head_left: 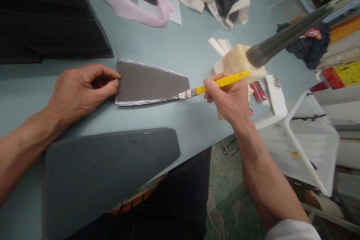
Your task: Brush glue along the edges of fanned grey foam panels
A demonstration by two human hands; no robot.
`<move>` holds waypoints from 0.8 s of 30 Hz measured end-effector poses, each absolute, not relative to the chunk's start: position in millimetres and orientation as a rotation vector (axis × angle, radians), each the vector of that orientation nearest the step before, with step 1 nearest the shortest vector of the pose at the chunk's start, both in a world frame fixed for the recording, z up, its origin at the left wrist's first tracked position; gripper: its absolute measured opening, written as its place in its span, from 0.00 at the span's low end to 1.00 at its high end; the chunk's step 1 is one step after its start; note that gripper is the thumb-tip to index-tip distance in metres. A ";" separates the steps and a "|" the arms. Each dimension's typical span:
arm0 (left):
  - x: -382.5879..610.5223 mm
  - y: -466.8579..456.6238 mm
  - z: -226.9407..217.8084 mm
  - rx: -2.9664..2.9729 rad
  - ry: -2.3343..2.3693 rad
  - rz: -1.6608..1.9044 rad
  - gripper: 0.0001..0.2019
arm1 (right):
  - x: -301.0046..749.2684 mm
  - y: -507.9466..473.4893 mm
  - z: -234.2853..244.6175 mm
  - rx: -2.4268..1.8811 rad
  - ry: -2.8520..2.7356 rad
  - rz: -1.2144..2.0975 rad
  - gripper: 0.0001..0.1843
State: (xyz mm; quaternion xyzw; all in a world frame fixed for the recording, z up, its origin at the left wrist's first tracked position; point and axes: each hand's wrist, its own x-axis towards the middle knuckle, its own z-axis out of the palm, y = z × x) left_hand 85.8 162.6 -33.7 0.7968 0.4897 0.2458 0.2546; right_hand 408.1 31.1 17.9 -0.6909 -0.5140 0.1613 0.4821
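A small dark grey wedge-shaped piece (150, 81) lies flat on the pale blue table (174, 45), its long edges streaked with wet white glue. My left hand (84, 90) is curled, with fingertips pressing the piece's wide left end. My right hand (226, 95) grips a yellow-handled brush (216, 83). The brush's glue-caked tip touches the piece's narrow right corner. A larger dark grey wedge piece (107, 172) lies nearer me, overhanging the table's front edge.
Just behind my right hand sits a cream-coloured glue container (239, 62) with a grey pole (289, 33) slanting over it. Black fabric (47, 15) covers the far left. Pink cloth (126, 3), beige strips (197, 3) and dark scraps lie at the back. A white rack (303, 135) stands to the right.
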 end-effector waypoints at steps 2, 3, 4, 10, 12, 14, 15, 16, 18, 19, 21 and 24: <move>85.2 162.9 -33.6 2.166 1.333 0.663 0.28 | 413.9 29.7 16.8 -1.697 -1.219 0.373 0.11; 84.8 163.0 -33.7 2.168 1.337 0.661 0.28 | 415.0 28.7 16.7 -1.702 -1.209 0.368 0.12; 84.4 163.2 -34.1 2.172 1.340 0.658 0.28 | 414.9 27.7 17.0 -1.705 -1.201 0.367 0.12; 84.6 163.5 -37.3 2.167 1.353 0.653 0.28 | 411.3 26.3 21.0 -1.727 -1.175 0.377 0.12; 85.2 163.8 -37.7 2.169 1.354 0.654 0.28 | 416.5 25.9 22.6 -1.768 -1.135 0.363 0.12; 85.5 164.1 -37.5 2.171 1.352 0.660 0.28 | 422.0 24.6 24.9 -1.805 -1.101 0.346 0.12; 85.6 164.1 -37.1 2.170 1.353 0.660 0.28 | 423.4 23.7 26.4 -1.816 -1.100 0.338 0.13; 85.7 164.0 -36.6 2.169 1.354 0.661 0.28 | 423.4 22.8 27.9 -1.816 -1.108 0.329 0.12; 86.0 163.2 -35.5 2.168 1.352 0.659 0.29 | 419.1 21.8 30.5 -1.779 -1.137 0.322 0.12; 86.2 162.6 -34.9 2.168 1.352 0.658 0.29 | 415.4 21.7 31.4 -1.749 -1.151 0.324 0.12; 86.7 161.6 -34.0 2.171 1.354 0.657 0.29 | 407.9 22.0 32.1 -1.695 -1.174 0.339 0.12; 87.2 161.3 -32.8 2.167 1.369 0.653 0.29 | 403.0 20.4 31.5 -1.650 -1.240 0.415 0.11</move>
